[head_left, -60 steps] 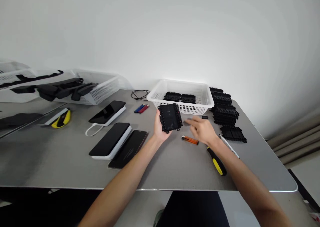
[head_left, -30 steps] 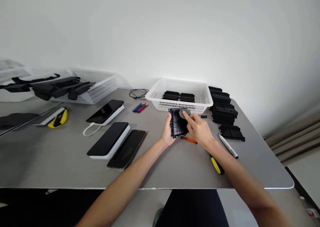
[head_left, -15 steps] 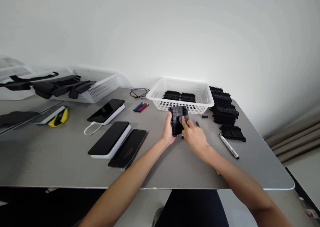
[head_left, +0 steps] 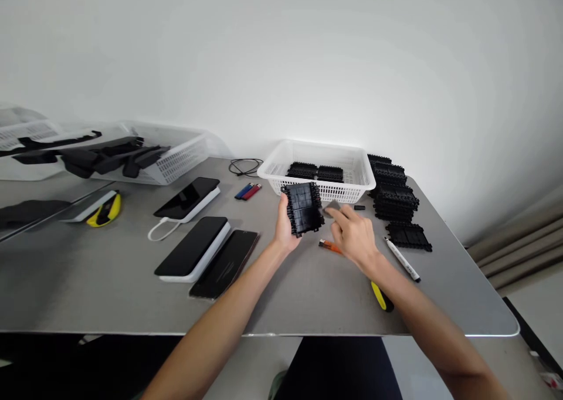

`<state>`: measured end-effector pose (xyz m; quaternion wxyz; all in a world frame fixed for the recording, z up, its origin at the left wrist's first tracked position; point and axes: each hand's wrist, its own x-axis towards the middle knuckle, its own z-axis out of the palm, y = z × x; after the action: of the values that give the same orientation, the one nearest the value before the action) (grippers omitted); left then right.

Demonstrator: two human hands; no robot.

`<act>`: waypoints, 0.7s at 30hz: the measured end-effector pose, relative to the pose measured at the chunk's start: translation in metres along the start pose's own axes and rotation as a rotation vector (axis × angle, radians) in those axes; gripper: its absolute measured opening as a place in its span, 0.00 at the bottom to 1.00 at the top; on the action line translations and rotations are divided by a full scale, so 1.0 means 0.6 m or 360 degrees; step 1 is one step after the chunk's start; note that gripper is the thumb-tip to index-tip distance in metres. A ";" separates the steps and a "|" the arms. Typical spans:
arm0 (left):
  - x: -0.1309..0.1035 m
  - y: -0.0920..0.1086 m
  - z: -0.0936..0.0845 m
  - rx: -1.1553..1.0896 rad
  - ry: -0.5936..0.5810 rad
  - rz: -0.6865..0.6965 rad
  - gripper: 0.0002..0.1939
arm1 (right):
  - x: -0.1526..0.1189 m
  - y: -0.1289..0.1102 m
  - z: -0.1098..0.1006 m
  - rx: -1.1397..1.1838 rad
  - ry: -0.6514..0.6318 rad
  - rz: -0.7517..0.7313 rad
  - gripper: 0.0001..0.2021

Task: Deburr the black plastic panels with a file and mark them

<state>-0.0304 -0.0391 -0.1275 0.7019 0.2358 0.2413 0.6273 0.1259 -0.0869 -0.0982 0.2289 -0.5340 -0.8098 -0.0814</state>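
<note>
My left hand (head_left: 287,230) is closed on a black plastic panel with toothed edges (head_left: 304,208), held tilted above the table in front of the white basket. Just right of the panel, my right hand (head_left: 353,231) pinches a small flat grey piece (head_left: 333,207), apart from the panel. What that piece is made of I cannot make out. Below the right hand lies an orange tool (head_left: 329,246), partly covered by the hand. A yellow and black tool (head_left: 382,296) shows beside the right forearm.
Black panels lie in the white basket (head_left: 316,192). Stacked panels (head_left: 396,197) and a single panel (head_left: 409,236) stand right, near a white marker (head_left: 402,259) and its black cap (head_left: 359,207). Phones (head_left: 224,262), lighters (head_left: 248,191) and a cable (head_left: 244,166) lie left.
My right hand has come off the panel, moving right with the grey piece. My left hand has shifted the panel slightly left. The orange tool and more of the yellow one now show.
</note>
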 end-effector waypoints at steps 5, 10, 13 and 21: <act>-0.009 -0.024 0.004 0.0010 -0.0103 -0.0169 0.26 | 0.005 0.012 0.012 -0.0099 0.0168 -0.0042 0.26; -0.021 -0.048 0.007 0.0024 -0.0209 -0.0249 0.24 | 0.010 0.012 0.026 -0.0217 -0.0018 -0.0028 0.27; -0.024 -0.049 0.009 0.0039 -0.0230 -0.0235 0.24 | 0.011 0.003 0.021 -0.0265 -0.0124 0.0106 0.27; -0.009 -0.022 0.003 0.0016 -0.0018 -0.0133 0.27 | -0.003 -0.041 0.020 -0.0234 -0.0497 0.0011 0.26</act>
<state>-0.0197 -0.0460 -0.1340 0.7277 0.2326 0.2501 0.5949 0.1008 -0.0941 -0.1065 0.0608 -0.5583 -0.8255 -0.0555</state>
